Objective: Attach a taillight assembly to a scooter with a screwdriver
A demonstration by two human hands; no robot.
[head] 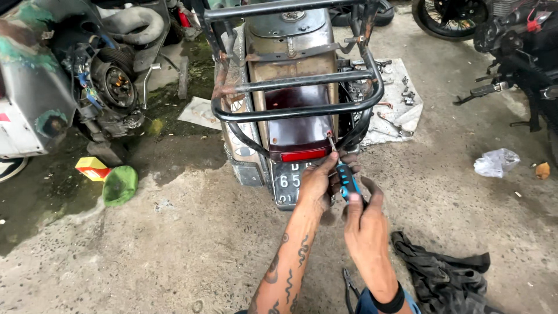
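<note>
Far left I see a stripped scooter engine (113, 84) under a battered body panel, and on the wet concrete below it a yellow box (92, 167) beside a green bowl (120, 185).

In the middle stands the rear of a scooter (290, 87) with a black rack (296, 93) bent around a dark red tail light (299, 131); a plate (289, 183) hangs beneath it.

My left hand (317, 183) is curled up against the bottom right corner of the light, fingers closed near the shaft of a screwdriver (347, 180). My right hand (365, 229) sits just behind and below, wrapped round the blue and black handle. The tool lies straight ahead of both hands, its long axis running from the handle up and slightly left to the tip, which meets the right edge of the light where the rack tube passes. The left hand is the nearer one to that tip.

The tip itself and whatever it bears on are too small to make out, and I cannot tell whether the left fingers pinch the shaft or only steady it. The left hand covers part of the plate.

Further right, a cloth (395, 99) carries loose tools and bolts, a crumpled bag (496, 161) lies on the floor, a dark rag (444, 273) is by my right wrist, and a motorcycle (517, 52) is cut off at the edge.
</note>
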